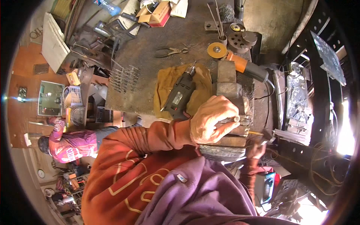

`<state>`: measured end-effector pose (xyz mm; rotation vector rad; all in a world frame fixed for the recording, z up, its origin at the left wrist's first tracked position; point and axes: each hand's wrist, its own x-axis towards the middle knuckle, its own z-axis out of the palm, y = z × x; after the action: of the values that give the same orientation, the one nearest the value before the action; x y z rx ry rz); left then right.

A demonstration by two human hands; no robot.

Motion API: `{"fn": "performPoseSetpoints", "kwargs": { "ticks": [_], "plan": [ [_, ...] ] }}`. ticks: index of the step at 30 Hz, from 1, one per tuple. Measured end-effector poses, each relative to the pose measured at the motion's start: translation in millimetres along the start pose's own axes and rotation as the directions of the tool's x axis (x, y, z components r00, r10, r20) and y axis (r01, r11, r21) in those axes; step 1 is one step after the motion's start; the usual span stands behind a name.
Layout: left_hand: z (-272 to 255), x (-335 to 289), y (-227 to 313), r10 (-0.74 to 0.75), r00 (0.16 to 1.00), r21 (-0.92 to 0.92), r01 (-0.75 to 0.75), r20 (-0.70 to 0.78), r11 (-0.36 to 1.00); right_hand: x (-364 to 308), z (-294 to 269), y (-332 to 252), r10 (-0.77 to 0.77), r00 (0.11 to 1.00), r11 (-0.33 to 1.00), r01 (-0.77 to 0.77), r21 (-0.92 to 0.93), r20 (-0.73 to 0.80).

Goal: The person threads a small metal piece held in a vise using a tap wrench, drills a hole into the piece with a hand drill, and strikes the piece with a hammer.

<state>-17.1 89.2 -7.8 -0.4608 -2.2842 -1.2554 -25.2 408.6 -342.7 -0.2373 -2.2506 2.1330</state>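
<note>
Left hand [210,120] clenched round a small metal piece [236,119] on the bench vise [228,93] at the table [150,63] near edge. Right hand [257,148] low beside the vise, mostly hidden, grip can't tell. Just left of the vise: electric drill [180,93] lying on a yellow cloth [167,80]. Behind the vise: orange angle grinder [240,62], then pliers [170,51]
</note>
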Motion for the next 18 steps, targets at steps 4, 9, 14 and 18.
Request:
{"fn": "performPoseSetpoints", "kwargs": {
  "ticks": [4, 9, 14, 18],
  "plan": [
    [0, 0, -6, 0.014, 0.998, 0.075, -0.018, 0.054, 0.997, -13, 9, 25, 0.150, 0.984, 0.978, -0.163, 0.134, 0.100],
    [-2, -7, -18, -0.005, 1.000, -0.078, 0.003, -0.021, 0.997, -4, 14, -63, -0.002, 0.993, 0.788, -0.072, -0.612, -0.119],
    [-12, -6, -30, -0.148, 0.968, -0.480, 0.230, 0.203, 0.846, -27, -19, -158, -0.270, 0.908, 0.775, 0.008, -0.632, -0.319],
    [-26, -2, -40, -0.046, 0.946, -0.614, 0.244, 0.320, 0.750, -82, -14, -252, -0.317, 0.868, 0.864, 0.098, -0.494, -0.383]
  ]
}}
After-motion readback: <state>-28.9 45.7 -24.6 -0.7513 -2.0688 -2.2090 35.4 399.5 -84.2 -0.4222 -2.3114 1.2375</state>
